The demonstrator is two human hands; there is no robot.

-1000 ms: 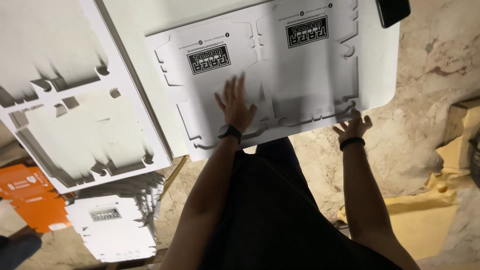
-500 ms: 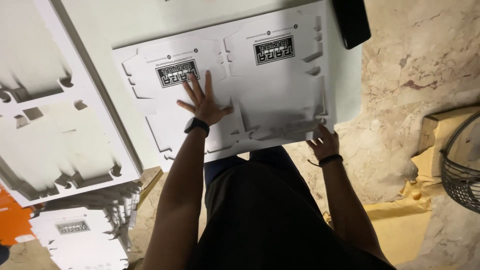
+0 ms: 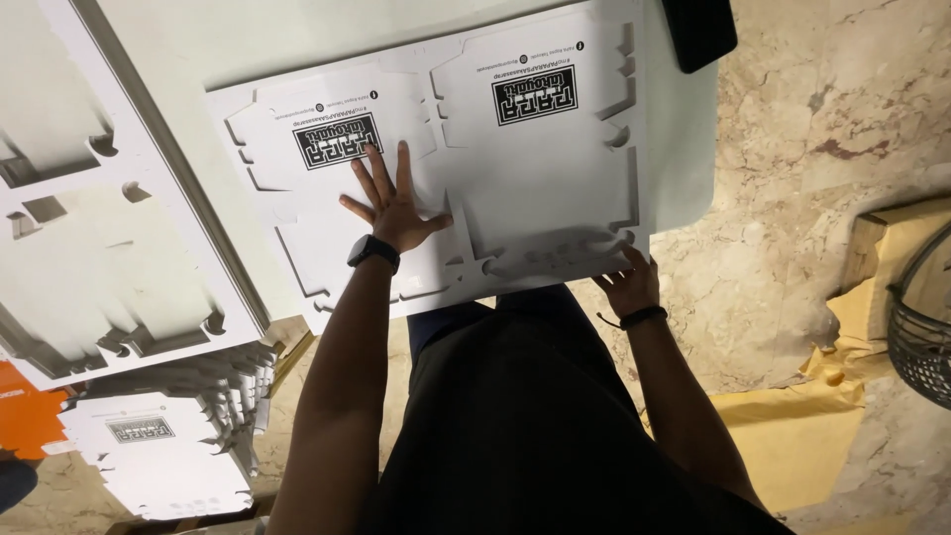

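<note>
A large white die-cut cardboard sheet (image 3: 535, 168) with two black printed labels lies flat on a white table (image 3: 297, 40). My left hand (image 3: 396, 213), with a black watch on its wrist, presses flat on the sheet just below the left label, fingers spread. My right hand (image 3: 626, 287), with a thin black band on its wrist, grips the sheet's near right corner where it overhangs the table edge. My dark clothing fills the lower middle of the view.
Another white die-cut sheet (image 3: 89, 228) lies to the left. A stack of cut white blanks (image 3: 158, 446) and an orange piece (image 3: 25, 421) sit lower left. There is a black object (image 3: 698, 30) at the table's far corner, plus a wire basket (image 3: 921, 317) and brown paper (image 3: 792, 436) on the marble floor.
The view has drifted, so the sheet sits further left and lower in the picture. Both hands keep nearly the same places on the sheet. The left fingers spread a little wider.
</note>
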